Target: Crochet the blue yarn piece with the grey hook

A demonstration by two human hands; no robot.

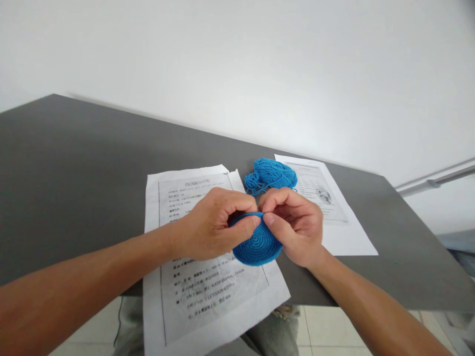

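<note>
A round blue crochet piece, worked in rings, is held up between both hands above a printed sheet. My left hand pinches its top edge between thumb and fingers. Close beside it, my right hand pinches the same edge with thumb and forefinger, the other fingers curled. A small orange bit shows at the left side of the piece, too little of it to name. No crochet hook can be made out. Behind the hands lies a loose skein of blue yarn.
The printed sheet under the hands hangs over the front edge of the dark grey table. Another printed sheet lies to the right, partly behind the yarn. A white wall borders the table's far side. A grey metal rail is at the right.
</note>
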